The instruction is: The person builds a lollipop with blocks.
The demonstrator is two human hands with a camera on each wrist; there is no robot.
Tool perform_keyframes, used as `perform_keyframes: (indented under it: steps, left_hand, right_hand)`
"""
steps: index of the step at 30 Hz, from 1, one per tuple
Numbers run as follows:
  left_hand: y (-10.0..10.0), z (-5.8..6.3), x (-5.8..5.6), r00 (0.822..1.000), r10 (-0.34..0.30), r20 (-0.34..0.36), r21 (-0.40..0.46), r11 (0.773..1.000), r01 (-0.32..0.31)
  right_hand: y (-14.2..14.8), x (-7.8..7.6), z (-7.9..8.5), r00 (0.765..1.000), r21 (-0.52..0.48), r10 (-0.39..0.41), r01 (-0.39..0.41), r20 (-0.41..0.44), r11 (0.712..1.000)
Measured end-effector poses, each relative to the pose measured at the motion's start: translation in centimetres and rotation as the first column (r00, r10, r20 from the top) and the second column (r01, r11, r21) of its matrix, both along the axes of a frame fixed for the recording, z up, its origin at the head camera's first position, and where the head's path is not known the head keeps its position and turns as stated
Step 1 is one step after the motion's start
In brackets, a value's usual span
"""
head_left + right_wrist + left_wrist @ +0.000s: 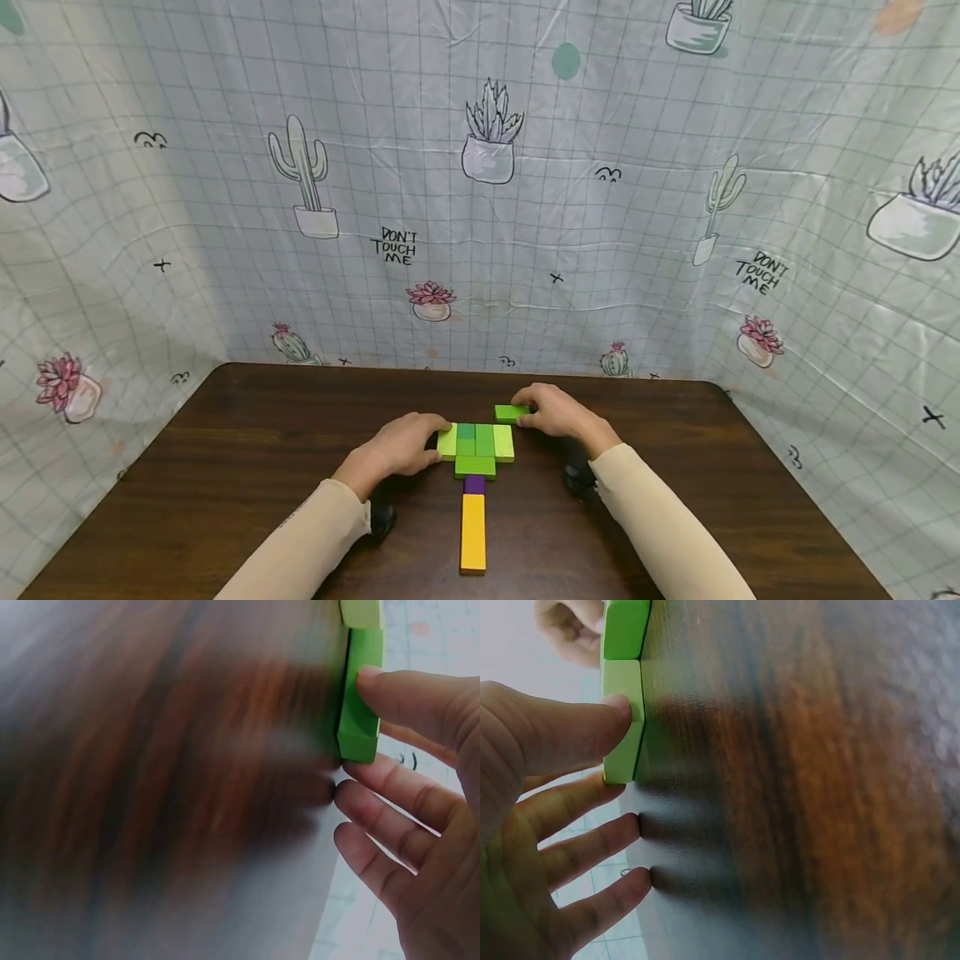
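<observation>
On the table, my left hand (397, 442) pinches the left light green block (447, 444) between thumb and index finger. That block sits at the end of a row, beside two green blocks (476, 442) and another light green block (503, 444). Past the row's far right corner, my right hand (558, 410) grips a loose bright green block (508, 414), its thumb (401, 688) on the near side. The other fingers of both hands reach down to the tabletop. A green block (475, 467) lies crosswise against the row's near side.
A small purple block (475, 484) and a long yellow-orange block (473, 533) continue in line toward me on the dark wooden table (300, 400). A printed cactus cloth (480, 217) hangs behind the table and along both sides.
</observation>
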State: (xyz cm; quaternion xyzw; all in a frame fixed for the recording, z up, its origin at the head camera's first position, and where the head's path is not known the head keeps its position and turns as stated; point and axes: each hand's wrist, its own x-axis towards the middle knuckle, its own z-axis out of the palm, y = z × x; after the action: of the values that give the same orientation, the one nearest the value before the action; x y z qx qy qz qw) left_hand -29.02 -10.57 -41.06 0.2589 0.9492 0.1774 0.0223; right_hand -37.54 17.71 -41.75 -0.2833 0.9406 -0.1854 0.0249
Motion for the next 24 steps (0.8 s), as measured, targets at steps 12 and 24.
perform_keyframes:
  steps: [12,24]
  left_hand:
    - [0.0,-0.1,0.1,1.0,0.001,-0.002,-0.004,1.0,-0.001]
    - [0.1,0.0,-0.2,1.0,0.018,0.021,-0.014,1.0,-0.017]
  right_hand:
    - [-2.8,-0.2,0.6,0.998,0.035,0.02,-0.023,0.066,0.999]
    - [-4.7,-0.3,0.5,0.995,0.031,0.06,-0.063,0.073,0.998]
